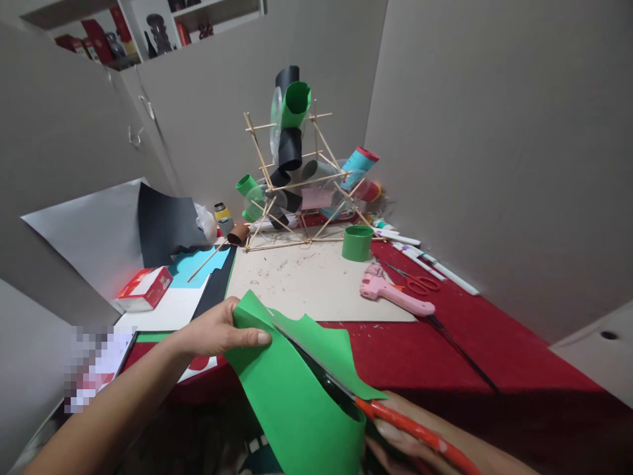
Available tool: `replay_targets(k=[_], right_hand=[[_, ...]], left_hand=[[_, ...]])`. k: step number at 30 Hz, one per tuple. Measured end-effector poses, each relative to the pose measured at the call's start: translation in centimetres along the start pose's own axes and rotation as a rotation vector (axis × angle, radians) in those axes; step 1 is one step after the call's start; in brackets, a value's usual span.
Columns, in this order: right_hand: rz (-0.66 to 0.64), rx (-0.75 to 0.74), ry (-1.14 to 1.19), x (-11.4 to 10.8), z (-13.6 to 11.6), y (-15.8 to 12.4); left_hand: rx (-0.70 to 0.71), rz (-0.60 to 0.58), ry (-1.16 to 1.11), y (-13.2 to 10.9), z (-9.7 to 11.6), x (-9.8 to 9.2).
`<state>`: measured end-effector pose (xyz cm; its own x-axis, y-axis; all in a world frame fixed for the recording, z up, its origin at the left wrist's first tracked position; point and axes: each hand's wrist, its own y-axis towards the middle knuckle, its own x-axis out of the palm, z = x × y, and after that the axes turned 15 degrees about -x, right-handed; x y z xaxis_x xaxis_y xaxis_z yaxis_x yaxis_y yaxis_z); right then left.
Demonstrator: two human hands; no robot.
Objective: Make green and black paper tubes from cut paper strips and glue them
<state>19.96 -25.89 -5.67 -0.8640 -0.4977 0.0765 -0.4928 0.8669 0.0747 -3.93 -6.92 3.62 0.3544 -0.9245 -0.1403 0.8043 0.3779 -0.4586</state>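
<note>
My left hand (232, 333) pinches the upper left part of a green paper sheet (291, 382), thumb on top and fingers behind it. The sheet hangs in front of the table edge and curls at its lower right. From the lower right, my right hand (400, 435) grips scissors (415, 429) with orange-red handles. Their blades lie along a long slit in the paper, pointing up and left toward my left thumb. A strip with a jagged outer edge stands on the far side of the blades. Part of my right hand is hidden behind the handles and paper.
Behind the sheet lies a beige board (287, 284) on a red tablecloth (494, 336). A wooden stick frame (306, 241) carries paper tubes. A green paper ring (357, 244), pink glue gun (395, 293) and red-handled scissors (420, 284) sit right; a red-white box (144, 290) sits left.
</note>
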Motion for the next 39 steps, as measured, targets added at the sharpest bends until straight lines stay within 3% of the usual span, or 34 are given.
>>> replay_targets(k=[9,14,16,20,26,29,39], right_hand=[[0.123,0.017,0.107,0.1,2.4,0.0],[0.209,0.023,0.236,0.3,3.4,-0.2],[0.239,0.026,0.287,0.3,3.5,-0.3],[0.207,0.007,0.272,0.3,3.4,-0.3],[0.228,0.029,0.277,0.6,3.2,-0.2],[0.28,0.027,0.3,0.8,3.6,-0.3],[0.197,-0.08,0.248,0.7,3.6,0.0]], left_hand=[[0.018,0.031,-0.033,0.1,0.0,0.1],[0.15,0.295,-0.051,-0.4,0.2,-0.1],[0.166,0.332,-0.022,-0.6,0.3,-0.2],[0.141,0.305,0.049,-0.7,0.6,-0.5],[0.143,0.177,-0.113,-0.1,0.3,-0.6],[0.187,0.176,-0.156,0.0,-0.1,-0.4],[0.208,0.168,-0.216,-0.3,-0.2,-0.1]])
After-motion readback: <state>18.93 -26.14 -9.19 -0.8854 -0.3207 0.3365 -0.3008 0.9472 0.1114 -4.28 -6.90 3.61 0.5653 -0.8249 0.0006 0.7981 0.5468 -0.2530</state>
